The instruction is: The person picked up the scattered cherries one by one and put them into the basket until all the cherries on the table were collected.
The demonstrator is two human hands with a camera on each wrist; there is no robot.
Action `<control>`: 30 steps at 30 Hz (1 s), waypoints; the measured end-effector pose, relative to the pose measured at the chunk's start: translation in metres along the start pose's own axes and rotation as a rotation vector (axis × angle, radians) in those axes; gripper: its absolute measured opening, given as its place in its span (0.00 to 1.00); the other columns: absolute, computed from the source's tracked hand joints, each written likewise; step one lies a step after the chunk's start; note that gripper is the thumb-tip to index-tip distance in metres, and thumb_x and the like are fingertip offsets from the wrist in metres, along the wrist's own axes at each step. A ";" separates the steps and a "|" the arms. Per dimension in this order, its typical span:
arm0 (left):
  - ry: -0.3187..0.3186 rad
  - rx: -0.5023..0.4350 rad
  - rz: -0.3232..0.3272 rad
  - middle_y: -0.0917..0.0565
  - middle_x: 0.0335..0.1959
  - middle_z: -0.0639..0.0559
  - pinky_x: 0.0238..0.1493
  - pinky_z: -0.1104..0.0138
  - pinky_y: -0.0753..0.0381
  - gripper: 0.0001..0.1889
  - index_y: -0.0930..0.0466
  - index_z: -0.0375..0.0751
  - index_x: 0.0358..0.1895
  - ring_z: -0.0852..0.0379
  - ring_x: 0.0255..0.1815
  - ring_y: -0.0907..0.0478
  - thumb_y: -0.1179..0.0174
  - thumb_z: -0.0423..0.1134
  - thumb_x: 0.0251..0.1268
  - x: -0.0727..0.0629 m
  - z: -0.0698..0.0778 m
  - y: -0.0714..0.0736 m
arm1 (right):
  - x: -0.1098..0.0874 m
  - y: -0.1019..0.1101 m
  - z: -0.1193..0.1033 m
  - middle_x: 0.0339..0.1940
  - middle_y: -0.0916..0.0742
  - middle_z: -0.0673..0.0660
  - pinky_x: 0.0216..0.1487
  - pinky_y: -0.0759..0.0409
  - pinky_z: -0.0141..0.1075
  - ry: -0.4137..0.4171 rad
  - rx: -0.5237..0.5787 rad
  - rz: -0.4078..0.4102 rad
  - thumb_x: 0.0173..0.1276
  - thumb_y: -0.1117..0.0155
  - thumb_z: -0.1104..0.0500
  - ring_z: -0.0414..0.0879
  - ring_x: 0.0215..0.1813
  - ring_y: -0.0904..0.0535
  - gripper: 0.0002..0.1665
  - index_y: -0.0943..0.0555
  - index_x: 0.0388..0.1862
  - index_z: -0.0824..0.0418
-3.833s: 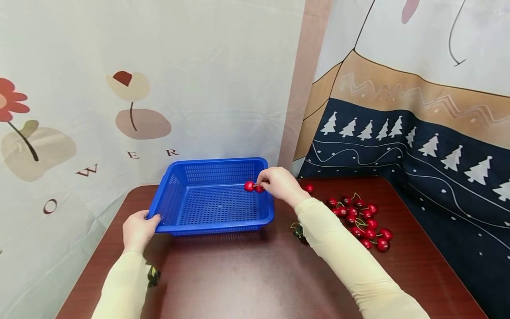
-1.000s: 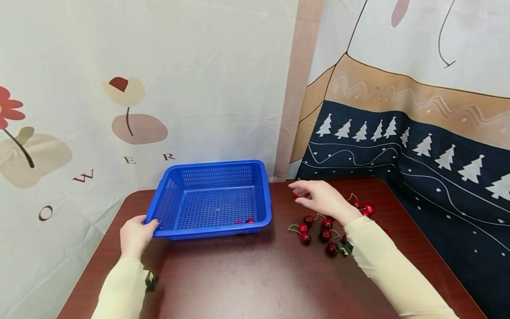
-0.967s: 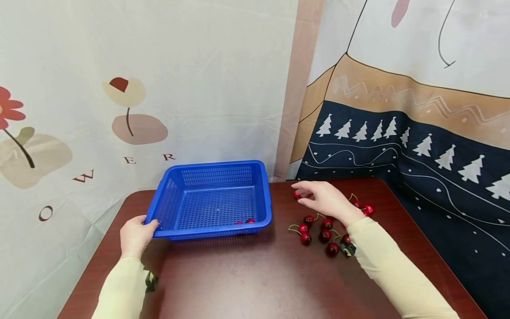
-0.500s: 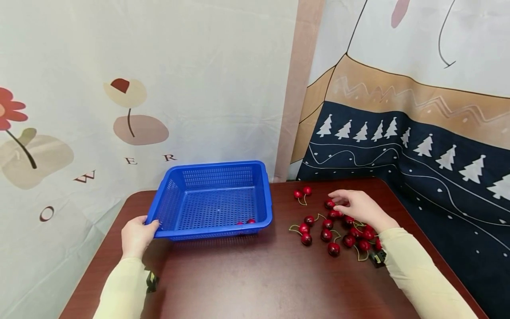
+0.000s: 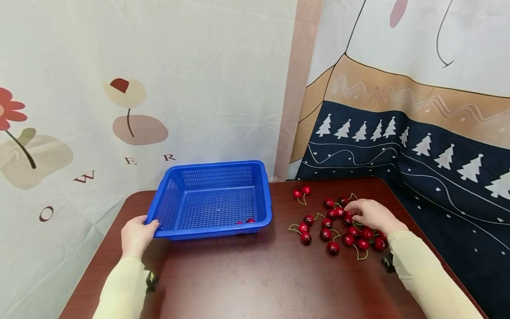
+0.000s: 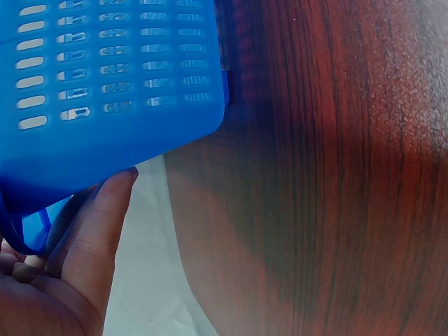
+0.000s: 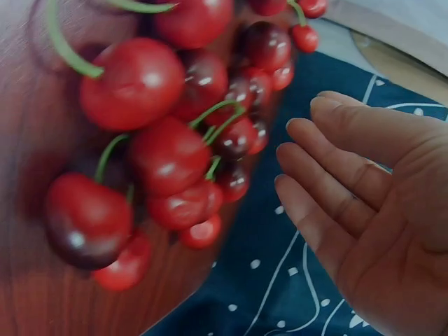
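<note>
A blue plastic basket (image 5: 219, 234) with mesh sides stands on the left of the table. My left hand (image 5: 137, 235) grips its near left corner; the left wrist view shows the thumb (image 6: 105, 224) against the basket wall (image 6: 126, 150). Two red cherries (image 5: 250, 220) show inside, partly hidden by the front rim. On the right lies a spread of red and dark cherries (image 5: 348, 239) with green stems. My right hand (image 5: 374, 215) hovers over their far right side. In the right wrist view the fingers (image 7: 329, 189) are loosely bent and hold nothing, close beside the cherries (image 7: 168, 157).
One joined pair of cherries (image 5: 302, 192) lies apart near the table's back edge. The brown wooden table (image 5: 239, 279) ends at printed cloths behind and to the right. A small dark device (image 5: 388, 262) sits by the right wrist.
Since the oldest frame, my right hand has let go of a cherry pair in the basket and moved back right over the cherries. My left hand has stayed on the corner.
</note>
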State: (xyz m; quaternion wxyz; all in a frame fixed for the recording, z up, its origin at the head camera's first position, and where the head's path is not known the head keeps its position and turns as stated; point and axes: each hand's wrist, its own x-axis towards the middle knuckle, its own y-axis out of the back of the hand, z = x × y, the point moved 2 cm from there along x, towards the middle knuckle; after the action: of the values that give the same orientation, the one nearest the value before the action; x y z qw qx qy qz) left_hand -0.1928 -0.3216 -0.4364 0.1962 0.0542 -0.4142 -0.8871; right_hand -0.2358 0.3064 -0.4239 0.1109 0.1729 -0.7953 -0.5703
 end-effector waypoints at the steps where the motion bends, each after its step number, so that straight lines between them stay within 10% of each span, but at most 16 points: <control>1: 0.000 0.002 -0.001 0.20 0.46 0.22 0.46 0.43 0.23 0.24 0.25 0.16 0.54 0.31 0.42 0.21 0.44 0.38 0.65 0.000 0.000 0.000 | -0.001 -0.002 0.002 0.43 0.14 0.58 0.52 0.21 0.55 0.013 -0.020 -0.001 0.62 0.32 0.69 0.56 0.46 0.19 0.14 0.15 0.48 0.63; 10: 0.025 -0.011 -0.020 0.20 0.46 0.22 0.46 0.42 0.22 0.24 0.26 0.16 0.54 0.31 0.42 0.21 0.44 0.39 0.67 0.000 0.002 0.001 | -0.004 -0.013 0.011 0.38 0.15 0.52 0.48 0.20 0.52 0.103 -0.095 -0.011 0.57 0.31 0.72 0.51 0.41 0.21 0.15 0.15 0.38 0.54; 16: 0.018 -0.007 -0.012 0.19 0.45 0.22 0.45 0.43 0.22 0.24 0.25 0.16 0.53 0.32 0.41 0.21 0.44 0.39 0.66 0.001 0.002 0.002 | -0.004 -0.017 0.010 0.44 0.15 0.61 0.52 0.22 0.59 0.095 -0.106 -0.002 0.56 0.32 0.73 0.67 0.54 0.22 0.17 0.17 0.36 0.52; 23: 0.004 -0.001 -0.005 0.19 0.44 0.23 0.44 0.44 0.23 0.24 0.24 0.16 0.52 0.32 0.40 0.21 0.44 0.39 0.65 0.000 0.002 0.001 | -0.002 -0.022 0.008 0.31 0.23 0.49 0.34 0.21 0.42 0.056 -0.130 0.003 0.57 0.31 0.73 0.45 0.31 0.27 0.17 0.22 0.33 0.50; 30: 0.013 -0.007 -0.002 0.19 0.45 0.22 0.45 0.43 0.22 0.24 0.25 0.16 0.53 0.31 0.41 0.21 0.44 0.39 0.65 -0.001 0.003 0.001 | -0.002 -0.026 0.008 0.28 0.24 0.48 0.29 0.24 0.39 0.033 -0.151 0.017 0.56 0.31 0.72 0.44 0.28 0.29 0.17 0.23 0.32 0.50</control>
State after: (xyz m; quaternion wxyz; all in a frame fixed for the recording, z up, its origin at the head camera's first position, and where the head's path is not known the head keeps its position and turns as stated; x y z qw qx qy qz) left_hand -0.1921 -0.3197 -0.4334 0.1981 0.0599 -0.4097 -0.8884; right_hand -0.2333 0.3067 -0.4509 0.1416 0.1669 -0.7493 -0.6250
